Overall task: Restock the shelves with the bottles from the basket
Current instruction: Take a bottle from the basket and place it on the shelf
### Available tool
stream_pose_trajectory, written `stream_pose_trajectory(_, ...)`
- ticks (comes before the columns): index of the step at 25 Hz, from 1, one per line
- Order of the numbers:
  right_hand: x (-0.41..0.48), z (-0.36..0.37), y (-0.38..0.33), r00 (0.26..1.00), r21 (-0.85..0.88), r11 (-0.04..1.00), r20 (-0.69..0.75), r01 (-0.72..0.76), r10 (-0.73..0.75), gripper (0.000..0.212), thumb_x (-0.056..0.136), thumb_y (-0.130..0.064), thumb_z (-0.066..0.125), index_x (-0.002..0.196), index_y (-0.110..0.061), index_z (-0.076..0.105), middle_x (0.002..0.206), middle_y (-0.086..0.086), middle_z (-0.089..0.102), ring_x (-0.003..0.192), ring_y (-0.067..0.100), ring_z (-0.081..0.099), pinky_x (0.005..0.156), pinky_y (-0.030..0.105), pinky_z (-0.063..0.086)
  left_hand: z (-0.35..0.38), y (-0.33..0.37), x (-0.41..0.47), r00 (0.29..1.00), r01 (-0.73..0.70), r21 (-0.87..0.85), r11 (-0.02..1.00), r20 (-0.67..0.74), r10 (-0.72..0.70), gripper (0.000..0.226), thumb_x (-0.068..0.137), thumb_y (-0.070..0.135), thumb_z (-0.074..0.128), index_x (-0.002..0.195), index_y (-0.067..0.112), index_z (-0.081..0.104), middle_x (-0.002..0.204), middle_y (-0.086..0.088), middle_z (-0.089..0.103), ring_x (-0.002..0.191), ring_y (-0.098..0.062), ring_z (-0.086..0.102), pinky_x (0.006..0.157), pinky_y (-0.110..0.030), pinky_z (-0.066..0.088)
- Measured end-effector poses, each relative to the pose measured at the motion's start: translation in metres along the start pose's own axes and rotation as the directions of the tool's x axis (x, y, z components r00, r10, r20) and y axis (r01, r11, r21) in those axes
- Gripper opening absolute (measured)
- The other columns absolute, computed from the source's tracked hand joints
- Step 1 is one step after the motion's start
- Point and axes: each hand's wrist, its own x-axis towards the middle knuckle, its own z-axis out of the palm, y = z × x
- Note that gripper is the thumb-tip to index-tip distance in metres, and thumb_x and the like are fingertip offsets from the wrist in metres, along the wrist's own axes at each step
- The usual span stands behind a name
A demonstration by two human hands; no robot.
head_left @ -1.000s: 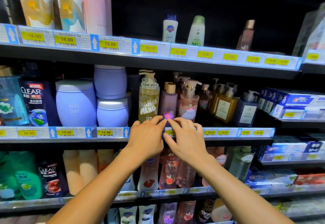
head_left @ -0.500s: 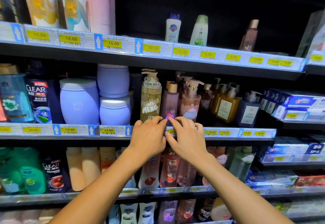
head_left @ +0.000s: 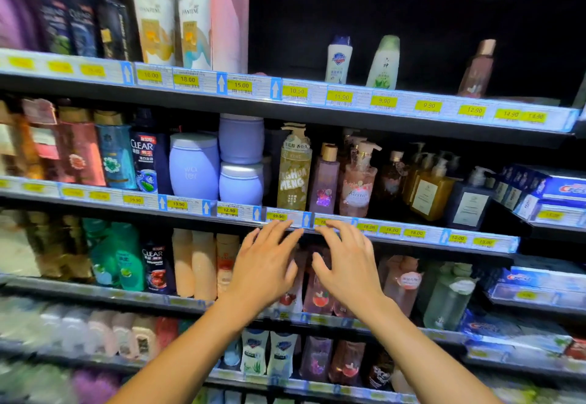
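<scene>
Both hands are open and hold nothing. The left hand and the right hand are side by side, fingers spread, fingertips up by the price strip. Just above them a purple bottle stands on the shelf, between a yellow pump bottle and a pink pump bottle.

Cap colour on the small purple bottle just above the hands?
Gold. The cap tops the purple bottle; the head view shows it clearly.
</scene>
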Motion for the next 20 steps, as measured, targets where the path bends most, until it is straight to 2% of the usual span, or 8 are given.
stream_pose_trajectory(4, -0.060, 0.017, -0.013, 0.984, 0.058, 0.998, 0.175, 0.020, -0.030, 0.057, 0.083, -0.051, 0.050, 0.136, -0.031, 0.055, 0.139, -0.007, 0.050, 0.132, 0.019, 0.044, 0.109, 0.043, 0.037, 0.018, 0.004, -0.081, 0.985, 0.124, 0.015, 0.992, 0.118, -0.124, 0.059, 0.082, 0.042, 0.052, 0.140, 0.030, 0.053, 0.148, 0.000, 0.051, 0.135, -0.023, 0.050, 0.098, -0.045, 0.048)
stream_pose_trajectory(8, -0.144, 0.048, -0.038, 0.920, 0.131, 0.990, 0.377, 0.060, -0.105, 0.062, 0.083, -0.056, 0.041, 0.139, -0.031, 0.052, 0.139, -0.007, 0.049, 0.133, 0.019, 0.045, 0.110, 0.042, 0.037, 0.041, 0.006, -0.199, 0.908, 0.266, 0.064, 0.962, 0.320, -0.272, 0.059, 0.083, 0.046, 0.052, 0.140, 0.035, 0.048, 0.148, 0.000, 0.051, 0.136, -0.024, 0.050, 0.101, -0.046, 0.050)
stream_pose_trajectory(12, -0.219, 0.083, -0.071, 0.826, 0.162, 0.983, 0.541, 0.083, -0.159, 0.061, 0.079, -0.055, 0.047, 0.134, -0.030, 0.057, 0.135, -0.005, 0.055, 0.127, 0.023, 0.053, 0.102, 0.044, 0.044, 0.047, 0.006, -0.308, 0.762, 0.417, 0.142, 0.898, 0.483, -0.431, 0.057, 0.078, 0.050, 0.045, 0.132, 0.034, 0.057, 0.142, 0.001, 0.056, 0.128, -0.022, 0.057, 0.094, -0.045, 0.054)
stream_pose_trajectory(15, -0.263, 0.103, -0.100, 0.724, 0.191, 0.976, 0.658, 0.107, -0.208, 0.064, 0.078, -0.057, 0.041, 0.134, -0.031, 0.056, 0.135, -0.005, 0.054, 0.126, 0.024, 0.053, 0.102, 0.044, 0.042, 0.039, 0.001, -0.381, 0.652, 0.502, 0.197, 0.843, 0.554, -0.517, 0.059, 0.074, 0.051, 0.042, 0.125, 0.031, 0.064, 0.135, -0.001, 0.062, 0.120, -0.024, 0.063, 0.086, -0.045, 0.057)
stream_pose_trajectory(18, -0.294, 0.120, -0.138, 0.598, 0.230, 0.961, 0.753, 0.151, -0.274, 0.062, 0.083, -0.055, 0.047, 0.140, -0.032, 0.049, 0.140, -0.006, 0.049, 0.132, 0.023, 0.046, 0.106, 0.041, 0.037, 0.025, -0.008, -0.443, 0.536, 0.567, 0.260, 0.781, 0.604, -0.590, 0.068, 0.078, 0.053, 0.034, 0.136, 0.028, 0.059, 0.147, -0.005, 0.053, 0.133, -0.029, 0.054, 0.097, -0.050, 0.049)
stream_pose_trajectory(20, -0.308, 0.133, -0.169, 0.535, 0.266, 0.947, 0.781, 0.181, -0.322, 0.063, 0.085, -0.055, 0.050, 0.143, -0.030, 0.047, 0.142, -0.004, 0.047, 0.134, 0.023, 0.044, 0.108, 0.041, 0.035, 0.012, -0.019, -0.474, 0.454, 0.608, 0.293, 0.738, 0.633, -0.627, 0.066, 0.086, 0.050, 0.036, 0.148, 0.027, 0.045, 0.159, -0.005, 0.037, 0.144, -0.028, 0.038, 0.109, -0.049, 0.038)
